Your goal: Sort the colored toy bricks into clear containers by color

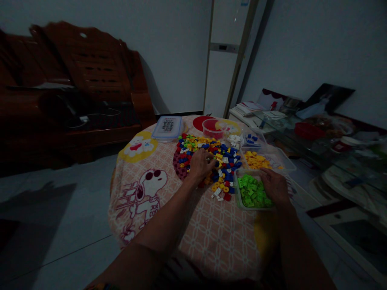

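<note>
A heap of small plastic building bricks [225, 155] in red, blue, yellow and white lies on a round table with a cartoon-print cloth [145, 189]. My left hand [200, 164] rests on the heap with fingers curled, pinching among the bricks; what it holds is too small to make out. My right hand [274, 186] lies over the near right edge of a clear tub of green bricks [252, 191], fingers bent down on its rim. Behind it stands a clear tub of yellow bricks [258, 160].
Further back stand a red tub [213, 127], a small tub with blue bricks [250, 139], a pile of white bricks [234, 139] and a flat lidded box [167, 127]. A wooden bench [75, 92] is at left, a cluttered glass table [326, 137] at right.
</note>
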Demonstrator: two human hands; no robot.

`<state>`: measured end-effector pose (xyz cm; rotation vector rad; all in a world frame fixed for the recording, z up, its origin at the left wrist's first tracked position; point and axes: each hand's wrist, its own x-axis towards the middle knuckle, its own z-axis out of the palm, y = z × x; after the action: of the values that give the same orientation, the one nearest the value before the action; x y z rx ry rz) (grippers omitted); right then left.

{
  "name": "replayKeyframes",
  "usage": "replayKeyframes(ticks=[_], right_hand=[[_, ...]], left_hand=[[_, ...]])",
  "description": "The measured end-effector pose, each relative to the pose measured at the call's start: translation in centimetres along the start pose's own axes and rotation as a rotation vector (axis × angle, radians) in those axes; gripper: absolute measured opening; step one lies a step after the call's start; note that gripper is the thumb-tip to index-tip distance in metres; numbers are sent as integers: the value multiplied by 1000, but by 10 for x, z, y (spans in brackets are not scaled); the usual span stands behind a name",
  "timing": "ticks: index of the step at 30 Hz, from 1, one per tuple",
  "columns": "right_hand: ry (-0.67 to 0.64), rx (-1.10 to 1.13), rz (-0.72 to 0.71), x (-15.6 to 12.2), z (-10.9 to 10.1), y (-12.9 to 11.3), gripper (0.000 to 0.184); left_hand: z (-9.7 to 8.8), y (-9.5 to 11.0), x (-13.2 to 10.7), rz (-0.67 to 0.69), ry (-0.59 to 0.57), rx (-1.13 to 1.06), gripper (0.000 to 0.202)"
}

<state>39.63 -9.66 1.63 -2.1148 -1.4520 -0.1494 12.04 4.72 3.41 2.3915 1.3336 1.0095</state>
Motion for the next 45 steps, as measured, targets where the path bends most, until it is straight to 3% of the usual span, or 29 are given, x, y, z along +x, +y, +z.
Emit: replayKeyframes(ticks=[8, 13, 17, 22, 27, 34, 45], right_hand=[[17, 19, -16, 1, 3, 4, 42], [6, 28, -28, 0, 1, 2, 44], [-6, 6, -19, 0, 0, 1, 44], [10, -10, -21, 0, 1, 1, 41], [10, -7, -13, 0, 0, 0, 42], [13, 9, -30, 0, 2, 3, 41], [-6, -14, -7, 0, -1, 0, 43]], left_hand=[[22, 70, -37, 385, -177, -344, 17], [27, 84, -47, 519, -263, -407, 28], [18, 63, -30, 321, -136, -345, 20], [2, 11, -3, -1, 15, -54, 15], [-4, -24, 7, -142, 17, 210, 17], [13, -25, 11, -163, 25, 309, 28], [18, -28, 12, -189, 20, 294, 18]])
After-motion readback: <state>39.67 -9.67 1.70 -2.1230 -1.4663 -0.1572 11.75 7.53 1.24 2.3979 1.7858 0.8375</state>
